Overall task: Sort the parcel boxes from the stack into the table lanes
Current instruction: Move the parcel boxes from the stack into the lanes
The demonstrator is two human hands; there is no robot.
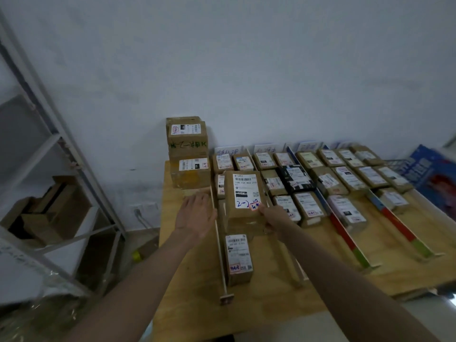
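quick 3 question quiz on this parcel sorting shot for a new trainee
1. True or false: the left hand grips the raised parcel box.
2. Which hand holds that box? A) left B) right C) both
3. Fill in: the remaining stack of boxes stands at the table's far ___ corner, beside the wall.

Key:
1. False; it is open beside the box, fingers straight.
2. B; the right hand pinches its near right corner, over the leftmost lane.
3. left
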